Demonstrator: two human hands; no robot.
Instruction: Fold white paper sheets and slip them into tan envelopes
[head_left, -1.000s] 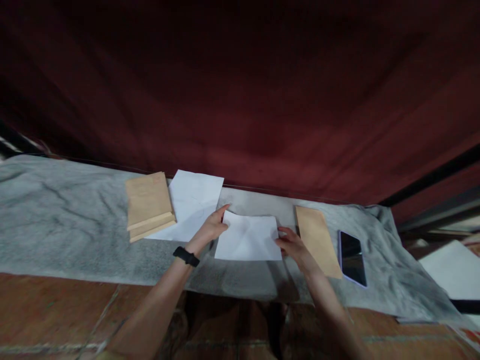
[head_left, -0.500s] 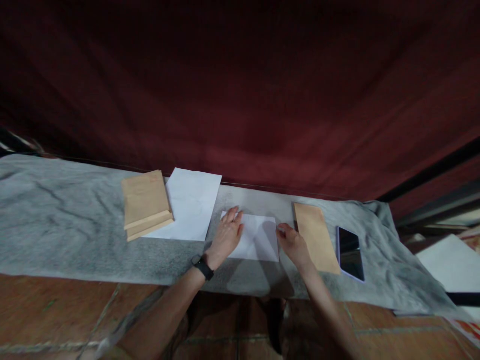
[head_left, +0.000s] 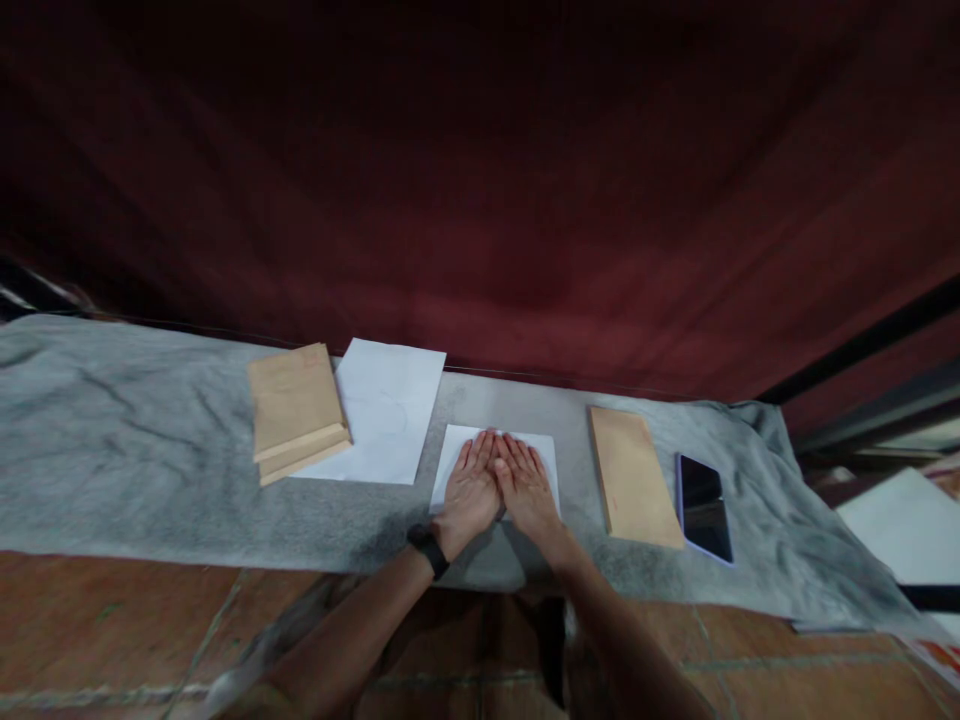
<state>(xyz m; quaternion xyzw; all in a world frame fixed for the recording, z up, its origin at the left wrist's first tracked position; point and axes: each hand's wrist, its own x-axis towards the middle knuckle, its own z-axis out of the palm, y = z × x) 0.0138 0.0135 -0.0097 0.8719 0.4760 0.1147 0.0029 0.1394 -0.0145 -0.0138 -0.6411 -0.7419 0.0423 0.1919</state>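
A small white sheet of paper (head_left: 547, 452), perhaps folded, lies flat on the grey cloth in front of me. My left hand (head_left: 472, 487) rests on it, palm down with the fingers stretched out. Beside it my right hand (head_left: 526, 488) lies flat on the same paper, the two hands touching at the middle. Their palms hide most of the sheet. To the right is a brown envelope (head_left: 636, 478). Over on the left, a stack of brown envelopes (head_left: 296, 400) overlaps a larger white sheet (head_left: 390, 405).
A phone (head_left: 705, 508) in a lilac case lies right of the single envelope. The grey cloth (head_left: 135, 450) covers a long narrow surface, with a dark red curtain (head_left: 487, 250) behind it. Tiled floor (head_left: 112, 620) shows along the front. A white object (head_left: 904, 525) stands at far right.
Both hands held the small paper by its sides. The left hand moved onto it and flattened; then the right hand let go of the edge and came left onto the paper.
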